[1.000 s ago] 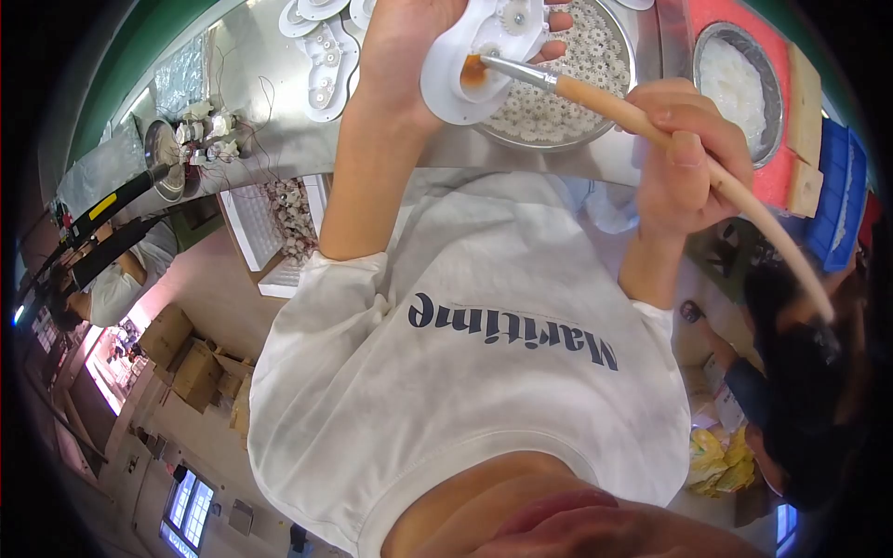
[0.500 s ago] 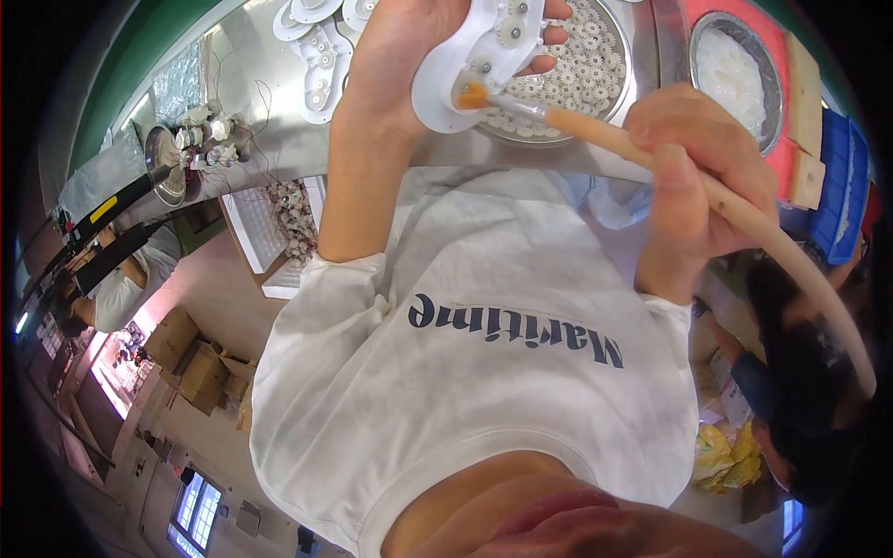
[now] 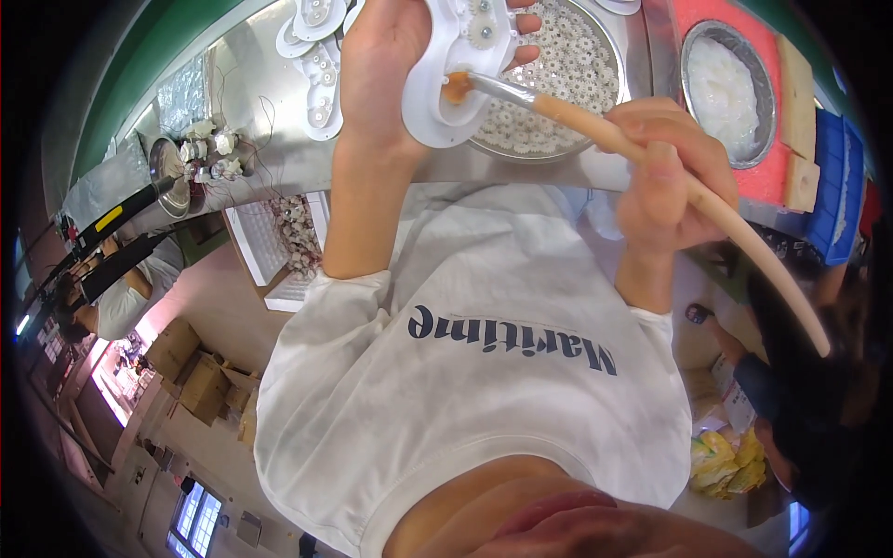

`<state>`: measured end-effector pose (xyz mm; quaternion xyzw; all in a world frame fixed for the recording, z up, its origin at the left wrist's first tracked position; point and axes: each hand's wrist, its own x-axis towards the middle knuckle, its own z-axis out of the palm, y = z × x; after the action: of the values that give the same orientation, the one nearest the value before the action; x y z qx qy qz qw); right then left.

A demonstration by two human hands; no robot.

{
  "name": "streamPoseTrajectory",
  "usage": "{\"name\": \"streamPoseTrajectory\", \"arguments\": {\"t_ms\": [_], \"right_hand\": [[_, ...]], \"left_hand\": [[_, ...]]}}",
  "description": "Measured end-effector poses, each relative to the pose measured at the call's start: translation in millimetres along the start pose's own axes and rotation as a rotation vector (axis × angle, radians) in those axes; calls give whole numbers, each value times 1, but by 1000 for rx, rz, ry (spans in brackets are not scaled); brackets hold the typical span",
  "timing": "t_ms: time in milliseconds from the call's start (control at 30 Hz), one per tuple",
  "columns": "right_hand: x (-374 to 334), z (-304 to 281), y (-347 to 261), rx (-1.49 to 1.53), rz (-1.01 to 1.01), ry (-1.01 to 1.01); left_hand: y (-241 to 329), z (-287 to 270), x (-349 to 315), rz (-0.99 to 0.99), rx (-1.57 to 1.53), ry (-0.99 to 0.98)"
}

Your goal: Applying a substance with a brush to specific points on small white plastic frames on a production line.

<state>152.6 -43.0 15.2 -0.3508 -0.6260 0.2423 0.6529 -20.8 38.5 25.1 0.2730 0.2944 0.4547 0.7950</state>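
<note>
Boxes of brown cardboard (image 3: 200, 386) stand low on my left. Above them, on the steel bench (image 3: 246, 70), small white parts (image 3: 223, 144) trailing thin wires lie beside a round metal dish (image 3: 173, 195). Further along sit several other housings (image 3: 322, 88), white and fitted with little gears. Then comes my left hand (image 3: 386, 74), palm up and half curled, cradling one white housing (image 3: 435, 121) with the fingertips showing past its far edge. The amber bristles (image 3: 456, 88) of my brush (image 3: 595, 130) rest in the round recess at the housing's near end. Just beyond the housing, a metal bowl (image 3: 621, 79) is full of small white gears (image 3: 572, 56). My right hand (image 3: 674, 172) is closed around the brush's pale wooden handle, thumb against it. Past that, on a red mat (image 3: 753, 188), I have a grey bowl (image 3: 768, 130) of whitish, glossy stuff (image 3: 726, 93), next to wooden blocks (image 3: 800, 181) and a blue bin (image 3: 828, 209) at far right.
</note>
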Motion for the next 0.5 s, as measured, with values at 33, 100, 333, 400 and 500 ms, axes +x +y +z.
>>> {"name": "streamPoseTrajectory", "arguments": {"t_ms": [33,100,333,400,500], "right_hand": [[0,-1,1,-18,-2,41],[1,-5,1,-55,-3,28],[8,-2,-1,-129,-104,51],[9,2,0,-162,-176,57],[11,3,1,-226,-257,39]], "left_hand": [[1,0,-2,-11,-183,-53],[4,3,-4,-21,-364,-110],[-5,-4,-2,51,-349,-294],[-2,0,-6,35,-195,-89],[-1,0,-5,8,-275,-112]]}}
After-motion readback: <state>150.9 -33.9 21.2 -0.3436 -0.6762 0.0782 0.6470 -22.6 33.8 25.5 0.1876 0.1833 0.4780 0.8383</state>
